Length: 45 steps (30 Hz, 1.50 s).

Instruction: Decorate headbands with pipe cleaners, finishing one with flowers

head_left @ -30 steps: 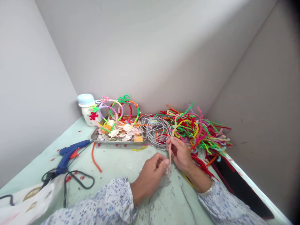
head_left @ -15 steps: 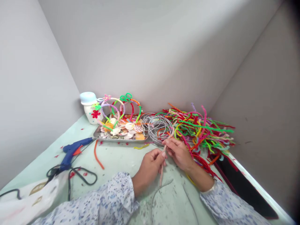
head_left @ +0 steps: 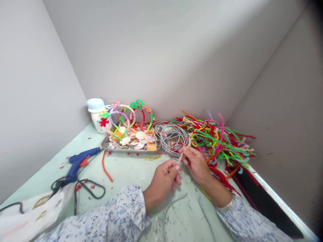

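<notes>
Both hands pinch one pale pink pipe cleaner (head_left: 180, 159) above the table. My left hand (head_left: 164, 178) is closed on its lower end, thumb against fingers. My right hand (head_left: 197, 164) grips it higher up, and a short tip sticks out past the fingers. Just behind the hands lies a coil of grey wire (head_left: 166, 148). To the right of the coil is a tangled heap of coloured pipe cleaners (head_left: 214, 134). Two cut lengths of grey wire lie on the table below the hands, one of them a curved wire (head_left: 168, 208).
A metal tray (head_left: 131, 150) of shells carries several pipe-cleaner hoops. Left of it stands a white jar (head_left: 98, 117) with a blue lid. A blue glue gun (head_left: 75, 164) with a black cord lies at left, near a white plastic bag (head_left: 37, 215) and an orange pipe cleaner (head_left: 106, 168).
My right hand has shifted slightly right. The pink pipe cleaner has moved up through my left hand, so its lower tail no longer hangs below and its upper tip shows beyond my right fingers.
</notes>
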Each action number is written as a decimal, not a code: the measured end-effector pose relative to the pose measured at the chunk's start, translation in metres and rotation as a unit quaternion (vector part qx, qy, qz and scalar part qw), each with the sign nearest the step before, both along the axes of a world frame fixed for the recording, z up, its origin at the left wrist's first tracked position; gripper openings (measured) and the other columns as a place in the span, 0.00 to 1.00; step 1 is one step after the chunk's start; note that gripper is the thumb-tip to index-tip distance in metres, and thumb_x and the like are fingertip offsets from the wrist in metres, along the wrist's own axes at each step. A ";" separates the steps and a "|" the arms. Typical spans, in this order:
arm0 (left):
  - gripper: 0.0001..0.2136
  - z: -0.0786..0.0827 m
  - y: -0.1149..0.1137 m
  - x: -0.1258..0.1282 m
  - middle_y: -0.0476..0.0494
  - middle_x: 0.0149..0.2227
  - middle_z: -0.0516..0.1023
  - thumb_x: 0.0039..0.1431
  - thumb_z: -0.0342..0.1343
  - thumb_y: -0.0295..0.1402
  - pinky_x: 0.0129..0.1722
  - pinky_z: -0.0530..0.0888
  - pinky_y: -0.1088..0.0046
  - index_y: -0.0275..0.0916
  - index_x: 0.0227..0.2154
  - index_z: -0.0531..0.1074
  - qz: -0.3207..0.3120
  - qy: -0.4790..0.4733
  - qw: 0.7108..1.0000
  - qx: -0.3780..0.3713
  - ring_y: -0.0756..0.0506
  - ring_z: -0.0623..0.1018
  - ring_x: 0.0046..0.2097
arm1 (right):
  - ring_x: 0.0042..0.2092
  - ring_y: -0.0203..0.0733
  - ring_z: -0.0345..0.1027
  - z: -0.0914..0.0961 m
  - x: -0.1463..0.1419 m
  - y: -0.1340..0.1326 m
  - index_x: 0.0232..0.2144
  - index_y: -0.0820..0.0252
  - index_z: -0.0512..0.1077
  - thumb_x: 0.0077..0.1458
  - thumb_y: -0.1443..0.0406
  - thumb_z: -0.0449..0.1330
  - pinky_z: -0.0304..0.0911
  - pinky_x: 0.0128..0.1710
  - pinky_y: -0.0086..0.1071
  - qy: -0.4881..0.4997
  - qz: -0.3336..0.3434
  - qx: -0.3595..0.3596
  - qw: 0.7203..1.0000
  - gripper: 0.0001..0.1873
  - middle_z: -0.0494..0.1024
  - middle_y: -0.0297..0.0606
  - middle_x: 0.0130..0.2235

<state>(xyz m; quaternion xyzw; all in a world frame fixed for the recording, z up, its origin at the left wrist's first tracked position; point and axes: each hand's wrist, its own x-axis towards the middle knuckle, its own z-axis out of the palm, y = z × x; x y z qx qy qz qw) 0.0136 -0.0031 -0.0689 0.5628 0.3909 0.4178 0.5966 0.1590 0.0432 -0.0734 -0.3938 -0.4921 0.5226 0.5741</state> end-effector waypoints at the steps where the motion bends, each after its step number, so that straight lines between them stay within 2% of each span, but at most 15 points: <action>1: 0.11 0.000 0.000 0.000 0.53 0.19 0.69 0.60 0.47 0.40 0.15 0.56 0.80 0.37 0.32 0.66 -0.001 0.000 1.000 -0.002 0.56 0.60 0.14 | 0.21 0.31 0.52 0.000 0.000 0.000 0.28 0.60 0.73 0.55 0.56 0.58 0.48 0.21 0.27 0.000 -0.004 0.000 1.000 0.13 0.62 0.29 0.19; 9: 0.12 0.001 -0.001 0.003 0.52 0.19 0.70 0.59 0.49 0.41 0.14 0.57 0.81 0.37 0.32 0.66 0.002 -0.003 1.000 -0.014 0.56 0.61 0.14 | 0.21 0.31 0.51 0.002 0.001 0.002 0.30 0.60 0.73 0.55 0.55 0.58 0.45 0.21 0.27 -0.001 -0.008 -0.007 1.000 0.13 0.62 0.28 0.19; 13: 0.13 0.001 -0.002 0.002 0.51 0.22 0.71 0.59 0.49 0.43 0.16 0.61 0.80 0.37 0.36 0.66 0.006 -0.029 1.000 -0.006 0.56 0.64 0.16 | 0.21 0.32 0.52 0.003 0.001 -0.001 0.30 0.60 0.73 0.55 0.55 0.58 0.46 0.22 0.28 -0.027 0.028 -0.018 0.999 0.13 0.63 0.28 0.19; 17: 0.13 0.001 -0.002 0.002 0.52 0.20 0.70 0.60 0.48 0.43 0.16 0.61 0.81 0.37 0.34 0.66 0.010 -0.031 0.999 -0.009 0.55 0.64 0.16 | 0.22 0.33 0.52 0.003 0.000 -0.004 0.30 0.61 0.74 0.54 0.56 0.59 0.47 0.22 0.28 -0.062 0.065 -0.016 0.996 0.13 0.62 0.28 0.18; 26: 0.10 0.007 -0.005 0.003 0.55 0.16 0.67 0.60 0.48 0.39 0.15 0.58 0.81 0.38 0.29 0.65 0.024 -0.002 0.999 -0.024 0.55 0.61 0.15 | 0.21 0.33 0.51 0.001 0.000 0.000 0.29 0.60 0.73 0.55 0.55 0.58 0.46 0.22 0.29 -0.065 -0.003 0.002 0.998 0.14 0.62 0.28 0.19; 31: 0.09 0.007 -0.006 0.005 0.55 0.16 0.66 0.60 0.48 0.38 0.15 0.58 0.81 0.38 0.29 0.65 0.015 0.009 1.000 -0.012 0.55 0.61 0.15 | 0.21 0.33 0.50 0.002 -0.002 -0.002 0.28 0.60 0.72 0.56 0.54 0.57 0.46 0.22 0.29 -0.065 -0.017 0.011 0.998 0.15 0.60 0.28 0.18; 34: 0.09 0.003 -0.005 0.006 0.55 0.16 0.67 0.60 0.48 0.38 0.15 0.58 0.81 0.38 0.29 0.65 0.015 0.008 1.000 -0.011 0.55 0.61 0.14 | 0.21 0.33 0.50 0.002 -0.002 -0.002 0.27 0.60 0.72 0.55 0.54 0.57 0.45 0.21 0.29 -0.059 -0.007 0.003 0.998 0.15 0.61 0.28 0.18; 39: 0.10 0.003 -0.004 0.005 0.54 0.17 0.68 0.59 0.48 0.39 0.14 0.59 0.81 0.38 0.30 0.64 0.024 -0.018 0.999 -0.028 0.55 0.62 0.14 | 0.20 0.32 0.51 0.005 -0.002 -0.001 0.31 0.60 0.72 0.56 0.54 0.57 0.45 0.20 0.28 -0.030 0.047 -0.025 0.998 0.15 0.62 0.28 0.18; 45: 0.11 0.006 -0.004 0.002 0.53 0.19 0.69 0.58 0.51 0.41 0.17 0.62 0.80 0.37 0.32 0.66 -0.008 -0.039 0.998 -0.043 0.55 0.64 0.17 | 0.20 0.32 0.52 0.005 -0.002 -0.003 0.28 0.60 0.72 0.55 0.54 0.57 0.47 0.21 0.28 -0.034 0.049 -0.022 0.998 0.15 0.63 0.28 0.18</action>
